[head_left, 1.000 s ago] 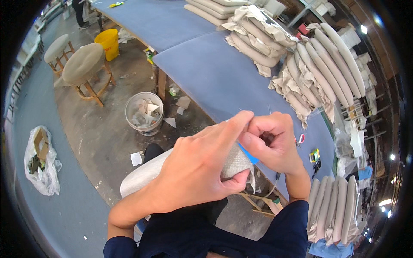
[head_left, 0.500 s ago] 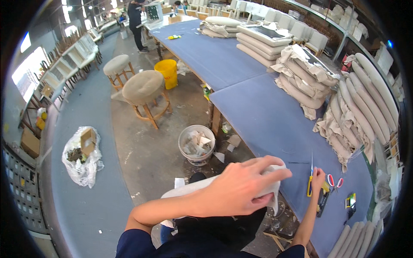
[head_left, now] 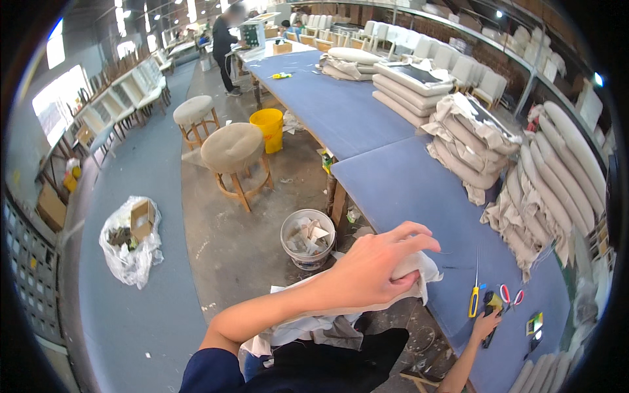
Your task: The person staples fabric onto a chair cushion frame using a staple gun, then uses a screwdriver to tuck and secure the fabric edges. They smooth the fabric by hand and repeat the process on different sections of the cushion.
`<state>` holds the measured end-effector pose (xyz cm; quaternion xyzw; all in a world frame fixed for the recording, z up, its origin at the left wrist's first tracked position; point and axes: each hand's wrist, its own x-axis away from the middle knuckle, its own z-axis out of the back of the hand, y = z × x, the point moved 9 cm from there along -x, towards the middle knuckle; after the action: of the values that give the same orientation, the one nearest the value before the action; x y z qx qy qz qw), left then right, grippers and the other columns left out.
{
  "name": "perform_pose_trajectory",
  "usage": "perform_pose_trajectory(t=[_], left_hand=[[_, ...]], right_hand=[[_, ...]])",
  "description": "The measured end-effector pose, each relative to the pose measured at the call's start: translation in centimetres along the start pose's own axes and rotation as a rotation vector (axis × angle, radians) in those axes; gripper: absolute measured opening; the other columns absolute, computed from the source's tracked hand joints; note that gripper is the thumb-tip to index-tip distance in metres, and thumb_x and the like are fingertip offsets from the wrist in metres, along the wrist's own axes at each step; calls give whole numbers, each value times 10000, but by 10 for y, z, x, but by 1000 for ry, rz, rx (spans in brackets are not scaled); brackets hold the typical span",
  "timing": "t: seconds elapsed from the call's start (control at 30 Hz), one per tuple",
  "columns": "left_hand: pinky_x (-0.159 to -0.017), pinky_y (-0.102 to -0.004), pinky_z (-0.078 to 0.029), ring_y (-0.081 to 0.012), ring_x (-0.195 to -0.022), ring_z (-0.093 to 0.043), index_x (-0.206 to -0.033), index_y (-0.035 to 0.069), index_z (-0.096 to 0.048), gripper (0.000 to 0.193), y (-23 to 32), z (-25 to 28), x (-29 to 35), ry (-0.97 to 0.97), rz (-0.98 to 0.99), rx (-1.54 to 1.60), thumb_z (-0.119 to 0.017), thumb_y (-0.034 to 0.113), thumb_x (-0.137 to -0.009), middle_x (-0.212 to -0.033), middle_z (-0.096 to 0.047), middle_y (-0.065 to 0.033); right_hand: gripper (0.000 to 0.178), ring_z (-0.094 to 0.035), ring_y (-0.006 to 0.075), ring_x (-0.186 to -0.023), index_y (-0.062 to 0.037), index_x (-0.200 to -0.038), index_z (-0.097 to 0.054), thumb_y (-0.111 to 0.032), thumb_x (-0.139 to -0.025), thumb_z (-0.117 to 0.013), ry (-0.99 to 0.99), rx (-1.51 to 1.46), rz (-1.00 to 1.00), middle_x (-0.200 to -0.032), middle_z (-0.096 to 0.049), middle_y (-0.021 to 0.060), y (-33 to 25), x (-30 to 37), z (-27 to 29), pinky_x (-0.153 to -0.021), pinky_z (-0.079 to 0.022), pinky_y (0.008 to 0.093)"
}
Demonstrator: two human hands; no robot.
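Note:
My left hand (head_left: 383, 265) grips the edge of a light, fabric-covered seat pad (head_left: 419, 268) in front of me, with the thumb tucked against the cloth. Loose fabric (head_left: 327, 331) hangs below the forearm. On the blue table at the right, my right hand (head_left: 485, 322) has its fingers round a black-and-yellow hand tool (head_left: 489, 304) that looks like a staple gun. Just left of it lies a screwdriver (head_left: 474, 302) with a yellow handle and long thin shaft. Red-and-white-handled scissors (head_left: 508, 295) lie to its right.
The blue table (head_left: 400, 177) carries stacked beige seat pads (head_left: 468, 137) along its far right side. On the floor stand a white bucket of scraps (head_left: 308, 239), a yellow bucket (head_left: 267, 131) and round stools (head_left: 234, 147). A plastic bag (head_left: 131, 242) lies left. Another person (head_left: 225, 49) stands far off.
My right hand has moved from beside the screwdriver to the black-and-yellow tool. The seat pad has tilted in my left hand, showing more loose fabric below. The view has shifted slightly.

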<state>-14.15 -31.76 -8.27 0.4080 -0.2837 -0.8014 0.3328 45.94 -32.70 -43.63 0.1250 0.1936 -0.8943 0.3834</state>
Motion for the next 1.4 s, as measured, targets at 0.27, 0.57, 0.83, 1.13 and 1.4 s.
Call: perform_pose_trajectory(t=[0.27, 0.57, 0.83, 1.13, 1.4], left_hand=[[-846, -434, -534, -344, -1036, -675, -1225, 98, -602, 369, -5, 16, 6, 69, -129, 55, -687, 94, -867, -1128, -697, -95], [-784, -461, -543, -371, -953, -686, -1168, 114, -605, 350, -9, 9, 7, 128, -123, 60, -692, 92, -830, -1070, -713, -96], [-854, -343, -530, -323, -960, -700, -1107, 30, -652, 339, -5, 8, 6, 95, -70, 63, -699, -45, -779, -1034, -708, -123], [-872, -353, -517, -347, -974, -674, -1070, 11, -651, 360, -15, 10, 4, 95, -97, 55, -683, -64, -719, -1050, -686, -135], [-853, -349, -522, -345, -956, -676, -1056, 10, -650, 350, -18, 13, 4, 101, -96, 59, -678, -58, -713, -1026, -684, -128]], right_hand=[[504, -656, 328, -1079, 50, -1298, -578, -89, -835, -724, 105, -432, 106, -1097, -676, 178, 71, -95, 67, -1018, -475, 405], [231, -490, 97, -566, -15, -1118, -627, -100, -917, -702, -575, -1283, -183, -717, -521, -11, -164, 91, 185, -508, -395, 251], [345, -673, 253, -597, 47, -1016, -720, -73, -701, -791, 101, -689, 1345, -744, -677, 102, -364, 191, 405, -562, -511, 310], [459, -713, 282, -629, 80, -1116, -700, -134, -717, -779, -222, -727, 1454, -802, -718, 165, -393, 204, 406, -565, -531, 325], [533, -708, 278, -629, 72, -1178, -669, -126, -696, -778, -211, -699, 1466, -820, -719, 160, -394, 205, 399, -556, -523, 325]])
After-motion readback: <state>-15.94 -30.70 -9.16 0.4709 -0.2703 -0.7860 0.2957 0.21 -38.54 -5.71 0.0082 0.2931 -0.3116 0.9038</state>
